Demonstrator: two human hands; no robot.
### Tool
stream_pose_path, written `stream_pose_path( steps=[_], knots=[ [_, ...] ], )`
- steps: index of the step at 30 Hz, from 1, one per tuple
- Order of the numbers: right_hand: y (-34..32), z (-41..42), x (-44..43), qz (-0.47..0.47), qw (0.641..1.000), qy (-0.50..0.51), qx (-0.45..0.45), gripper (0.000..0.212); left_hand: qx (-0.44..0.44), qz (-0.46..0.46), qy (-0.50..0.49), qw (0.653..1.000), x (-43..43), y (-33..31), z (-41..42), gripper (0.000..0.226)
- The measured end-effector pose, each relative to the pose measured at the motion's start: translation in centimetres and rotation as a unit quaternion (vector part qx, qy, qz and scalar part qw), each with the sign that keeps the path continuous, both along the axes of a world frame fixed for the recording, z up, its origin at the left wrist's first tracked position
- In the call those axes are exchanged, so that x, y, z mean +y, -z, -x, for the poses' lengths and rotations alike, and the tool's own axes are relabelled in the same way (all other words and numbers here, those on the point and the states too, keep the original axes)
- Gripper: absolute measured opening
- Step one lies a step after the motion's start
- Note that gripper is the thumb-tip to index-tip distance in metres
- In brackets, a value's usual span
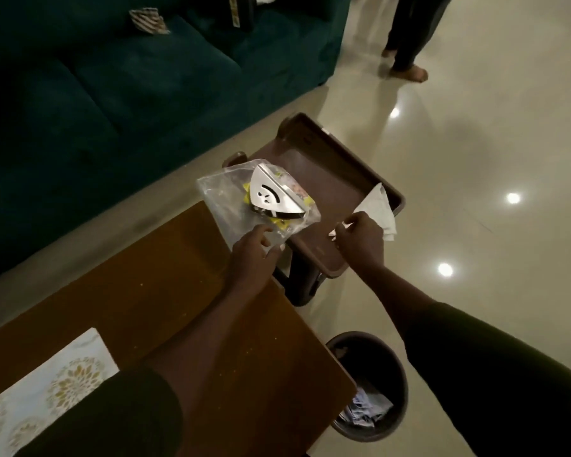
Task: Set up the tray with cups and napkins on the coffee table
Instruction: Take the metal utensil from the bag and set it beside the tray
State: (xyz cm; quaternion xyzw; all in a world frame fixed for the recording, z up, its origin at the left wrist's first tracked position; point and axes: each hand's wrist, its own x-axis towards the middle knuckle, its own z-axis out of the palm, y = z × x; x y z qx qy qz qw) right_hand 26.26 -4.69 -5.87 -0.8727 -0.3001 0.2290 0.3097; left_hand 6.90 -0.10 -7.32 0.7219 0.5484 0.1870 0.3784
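Note:
A brown plastic tray (330, 179) rests on a dark stool beyond the far end of the wooden coffee table (185, 291). My left hand (254, 249) grips the corner of a clear plastic bag (225, 199) that holds a metal semicircular napkin holder (274, 196); the bag hangs over the tray's left side. My right hand (360, 239) pinches a white paper napkin (378, 206) that lies against the tray's right rim. No cups are in view.
A dark green sofa (112, 94) runs along the left. A dark waste bin (370, 387) with crumpled paper stands on the floor by the table's right edge. Another person's legs (406, 37) stand at the top. A patterned runner (43, 394) lies on the table.

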Motion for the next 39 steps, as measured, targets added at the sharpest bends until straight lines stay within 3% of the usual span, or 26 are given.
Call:
stream_pose_path(
  steps=[8, 15, 20, 23, 29, 35, 39],
  knots=[
    [2.9, -6.0, -0.6, 0.023, 0.999, 0.036, -0.025, 0.033, 0.007, -0.028, -0.025, 0.999, 2.1, 0.8, -5.2, 0.026],
    [4.3, -5.5, 2.2, -0.029, 1.0, 0.007, -0.002, 0.024, -0.018, 0.036, -0.263, 0.964, 6.8, 1.2, -7.0, 0.047],
    [4.9, -3.7, 5.3, -0.039, 0.998, -0.027, 0.034, 0.018, 0.012, 0.11, -0.355, 0.928, 9.6, 2.1, -7.0, 0.053],
    [5.2, -2.3, 6.9, -0.037, 0.994, -0.098, 0.038, 0.033, 0.024, 0.15, -0.353, 0.923, 10.4, 2.7, -6.8, 0.05],
    [4.9, 0.3, 8.6, -0.037, 0.967, -0.249, 0.044, 0.075, -0.009, 0.145, -0.324, 0.935, 11.2, 2.5, -6.6, 0.043],
    [4.5, 1.6, 9.1, -0.031, 0.962, -0.262, -0.065, 0.082, -0.094, 0.168, -0.327, 0.925, 11.0, 1.7, -5.7, 0.022],
    [3.6, 2.7, 9.3, -0.048, 0.956, -0.277, -0.087, 0.085, -0.158, 0.16, -0.297, 0.928, 10.5, 0.8, -4.2, 0.024]
  ],
)
